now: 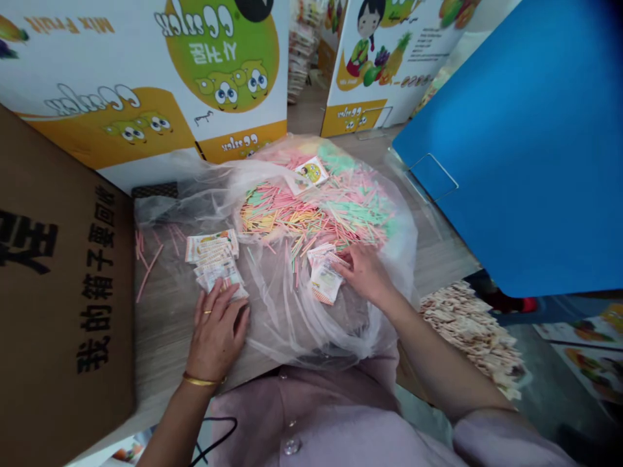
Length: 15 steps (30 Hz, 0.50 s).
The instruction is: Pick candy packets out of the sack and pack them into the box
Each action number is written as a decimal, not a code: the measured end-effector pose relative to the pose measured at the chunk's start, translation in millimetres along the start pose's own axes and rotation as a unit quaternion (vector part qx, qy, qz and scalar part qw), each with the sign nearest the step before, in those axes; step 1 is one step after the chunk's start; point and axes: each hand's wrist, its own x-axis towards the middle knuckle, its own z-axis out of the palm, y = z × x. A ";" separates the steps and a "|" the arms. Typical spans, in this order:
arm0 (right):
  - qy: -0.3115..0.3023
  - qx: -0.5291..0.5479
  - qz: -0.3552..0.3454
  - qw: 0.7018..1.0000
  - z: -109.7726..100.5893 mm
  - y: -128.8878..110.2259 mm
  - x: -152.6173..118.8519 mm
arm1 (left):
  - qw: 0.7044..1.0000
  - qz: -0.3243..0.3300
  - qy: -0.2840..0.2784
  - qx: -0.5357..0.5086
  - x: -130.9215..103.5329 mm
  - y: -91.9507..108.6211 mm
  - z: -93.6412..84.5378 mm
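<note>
My left hand [217, 331], wearing a ring and a bracelet, lies with its fingers stretched over the near end of a fanned stack of small candy packets [213, 254]. My right hand [365, 274] has its thumb and fingers closed at the edge of a second small bunch of candy packets [326, 280]; part of the grip is hidden. Beyond both hands, a large clear plastic bag [272, 311] spreads open, full of loose pink, green and yellow candy sticks [311, 217]. A small printed card or box [310, 174] rests on the candy sticks.
Printed cartons [146, 71] stand behind the bag, and a brown cardboard box [63, 272] is at the left. At right is a blue panel [525, 155] with a wire handle. Several packets [470, 331] are heaped low at right. Loose pink sticks [147, 272] lie near the brown box.
</note>
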 end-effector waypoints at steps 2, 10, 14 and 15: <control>0.007 -0.027 -0.014 1.000 5.5 3.8 -7.8 | 1.000 -0.011 0.012 0.006 1.0 3.9 -1.2; 0.025 -0.011 -0.040 0.999 -36.4 -12.2 4.6 | 0.980 -0.044 0.015 -0.194 36.9 31.1 -21.7; -0.084 0.157 -0.082 0.981 -49.4 -54.8 10.6 | 0.930 -0.131 -0.059 -0.338 60.0 60.6 -23.0; -0.130 0.185 -0.100 0.969 -47.4 -63.6 13.8 | 0.909 -0.151 -0.086 -0.378 63.5 65.7 -19.9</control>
